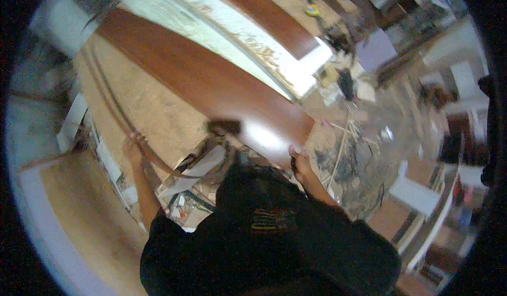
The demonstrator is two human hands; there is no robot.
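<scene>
A long brown wood-grain board (195, 74) lies slantwise in front of me, its near right end shining under the light. At that end, my right hand (301, 163) grips the board's corner, thumb on top. My left hand (136, 147) is closed around a long, thin, flexible brown strip (154, 159). The strip runs up over the bare tan panel (142, 93) on the left, and its near end curves toward my body. Against the board's near edge is a dark blurred block (224, 126); its kind cannot be made out.
Beyond the board lie white panels (237, 27) with brown smears and another brown board (264, 13). A yellow-and-black tool (312, 10), blurred, rests at the far side. Scraps and thin sticks (340, 153) litter the floor on the right. A curved-looking panel (90, 211) stands at the lower left.
</scene>
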